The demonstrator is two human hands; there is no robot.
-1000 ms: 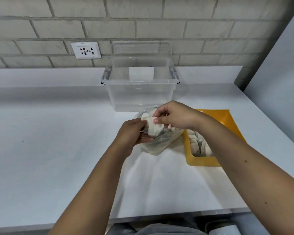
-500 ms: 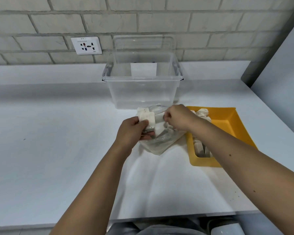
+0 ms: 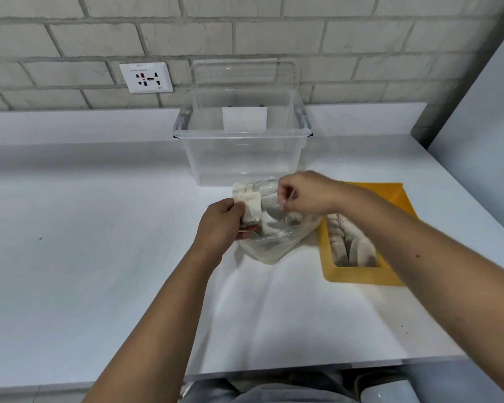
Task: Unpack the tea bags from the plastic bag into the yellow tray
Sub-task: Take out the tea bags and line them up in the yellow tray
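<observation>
A clear plastic bag (image 3: 277, 242) lies on the white counter between my hands, with tea bags still inside. My left hand (image 3: 221, 225) grips a bunch of white tea bags (image 3: 249, 200) at the bag's left edge, raised above its mouth. My right hand (image 3: 306, 193) pinches the bag's upper rim and holds it open. Right of the bag stands the yellow tray (image 3: 361, 276), with several tea bags (image 3: 351, 242) lying in its left part. My right forearm crosses over the tray and hides its middle.
An open clear plastic storage box (image 3: 242, 152) stands just behind the bag against the back ledge. A wall socket (image 3: 146, 77) sits on the brick wall. A grey wall panel (image 3: 483, 117) borders the counter on the right. The counter's front edge runs near my body.
My right hand let go of the tea bags and moved to the bag's rim. The left hand now holds the bunch, lifted slightly out of the bag.
</observation>
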